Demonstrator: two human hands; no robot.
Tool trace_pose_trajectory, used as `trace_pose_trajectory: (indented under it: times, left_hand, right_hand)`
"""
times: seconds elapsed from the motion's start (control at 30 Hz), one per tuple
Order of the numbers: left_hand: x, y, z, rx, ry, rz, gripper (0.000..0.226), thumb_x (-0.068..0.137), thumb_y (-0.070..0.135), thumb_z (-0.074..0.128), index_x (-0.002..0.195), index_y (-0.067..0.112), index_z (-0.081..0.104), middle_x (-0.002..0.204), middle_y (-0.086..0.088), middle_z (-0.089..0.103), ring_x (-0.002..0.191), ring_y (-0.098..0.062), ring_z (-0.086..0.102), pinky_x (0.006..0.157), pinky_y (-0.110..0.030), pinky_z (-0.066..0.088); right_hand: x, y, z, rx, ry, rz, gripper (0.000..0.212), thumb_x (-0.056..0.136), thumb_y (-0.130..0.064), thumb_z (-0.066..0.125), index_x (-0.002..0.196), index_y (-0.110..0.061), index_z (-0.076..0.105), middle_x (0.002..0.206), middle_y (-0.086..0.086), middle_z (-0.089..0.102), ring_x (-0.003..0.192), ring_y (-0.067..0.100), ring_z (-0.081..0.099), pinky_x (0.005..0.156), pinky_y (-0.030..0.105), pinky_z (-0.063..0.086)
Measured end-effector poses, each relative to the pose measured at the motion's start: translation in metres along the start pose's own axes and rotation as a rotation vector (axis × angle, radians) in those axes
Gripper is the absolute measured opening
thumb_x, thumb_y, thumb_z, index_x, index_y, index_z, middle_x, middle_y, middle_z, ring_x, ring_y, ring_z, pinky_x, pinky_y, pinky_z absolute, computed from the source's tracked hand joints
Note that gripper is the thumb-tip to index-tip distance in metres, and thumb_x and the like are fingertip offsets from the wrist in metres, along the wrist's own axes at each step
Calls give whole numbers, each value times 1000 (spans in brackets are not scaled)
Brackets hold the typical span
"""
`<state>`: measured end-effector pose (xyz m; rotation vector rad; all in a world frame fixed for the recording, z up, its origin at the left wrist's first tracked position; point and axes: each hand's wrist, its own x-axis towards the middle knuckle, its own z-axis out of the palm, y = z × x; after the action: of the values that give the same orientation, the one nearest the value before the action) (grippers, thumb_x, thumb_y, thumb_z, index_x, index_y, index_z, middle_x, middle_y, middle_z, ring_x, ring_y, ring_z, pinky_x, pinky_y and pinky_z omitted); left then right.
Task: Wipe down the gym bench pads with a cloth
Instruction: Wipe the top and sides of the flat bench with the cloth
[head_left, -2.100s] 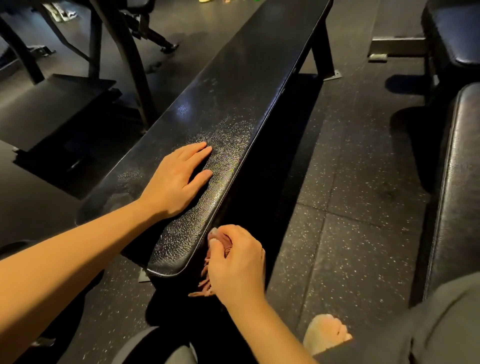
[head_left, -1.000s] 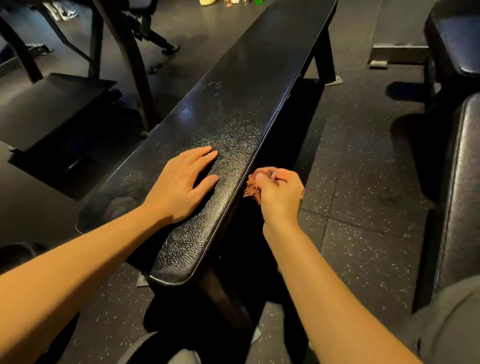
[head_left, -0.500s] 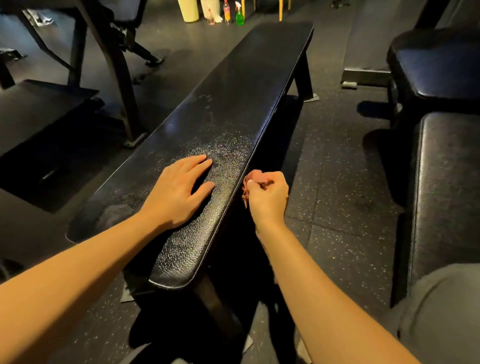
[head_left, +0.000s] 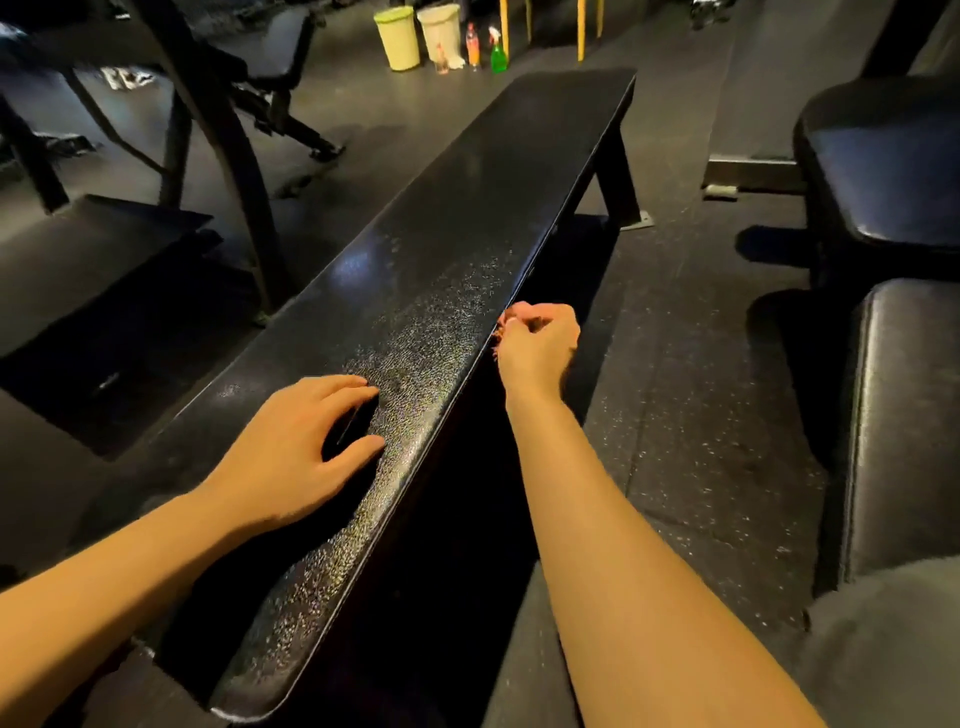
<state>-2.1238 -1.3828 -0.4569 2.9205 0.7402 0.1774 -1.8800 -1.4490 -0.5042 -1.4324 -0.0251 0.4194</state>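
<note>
Bunching a soft, light cloth (head_left: 505, 323) in your curled right hand (head_left: 537, 345) against the right edge of the firm, grained bench pad (head_left: 457, 249), grip it wadded, since it likely goes limp; left hand (head_left: 293, 454) spread flat on top.

The left hand (head_left: 291, 452) lies palm down at centre left of the frame, fingers straight, thumb apart, its bare forearm entering from the lower left. The right hand (head_left: 537, 343), just right of centre, is curled around a reddish cloth (head_left: 503, 326), its forearm stretching from the lower right.
</note>
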Motion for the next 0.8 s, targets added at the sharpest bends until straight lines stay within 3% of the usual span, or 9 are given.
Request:
trace_pose_trajectory:
  times: [0.13,0.2,0.27,0.4,0.5,0.6,0.67,0.8]
  left_hand:
    - [80,29,-2,-1,34,-23,62,91,63,50,135,21,62,138,5,60,127,-16,54,108,-33,38]
    - [128,43,9,-54,60,-62,64,91,62,51,137,19,61,142,2,58,131,-19,52,111,-36,37]
    - [168,51,22,-106,94,-111,64,91,59,54,138,17,61,144,-2,57,134,-22,51,113,-41,38]
    - [213,58,41,-135,126,-189,66,92,58,53,143,17,56,149,-2,51,138,-24,46,116,-50,34]
    - [218,60,50,-76,105,-194,65,95,55,49,147,17,52,152,0,45,141,-24,42,119,-53,29]
    - [219,65,49,-66,109,-215,60,95,50,50,147,19,53,153,2,46,141,-20,42,121,-53,25]
    - [221,67,49,-41,113,-235,59,96,50,49,147,21,52,153,4,46,144,-16,39,124,-51,20]
    - [220,72,49,5,90,-255,60,97,52,46,149,24,50,155,6,44,147,-11,36,126,-47,17]
  right_hand:
    - [107,-32,22,-133,6,95,16,90,-4,59,75,-6,63,61,2,58,53,23,57,47,29,45]
    - [154,-45,23,-172,-59,191,18,89,-4,62,72,-8,56,65,5,59,57,23,57,46,29,44]
    - [195,-56,21,-228,-77,270,8,83,-3,65,81,-2,57,82,14,66,67,26,59,51,31,45]
    - [237,-89,11,-236,-258,380,23,84,14,59,69,-4,60,71,14,59,57,24,54,43,26,43]
    - [231,-95,8,-309,-425,294,20,79,12,60,66,-3,62,67,12,60,59,24,55,50,28,47]
    - [218,-85,-1,-295,-553,187,15,82,3,68,70,-6,71,77,2,70,66,17,63,60,31,55]
    - [205,-77,-7,-207,-595,146,3,85,-1,71,87,-2,71,89,1,76,73,17,72,58,28,56]
    - [154,-56,-25,-153,-732,-1,16,81,-2,74,92,-8,65,88,-11,73,73,11,73,63,28,58]
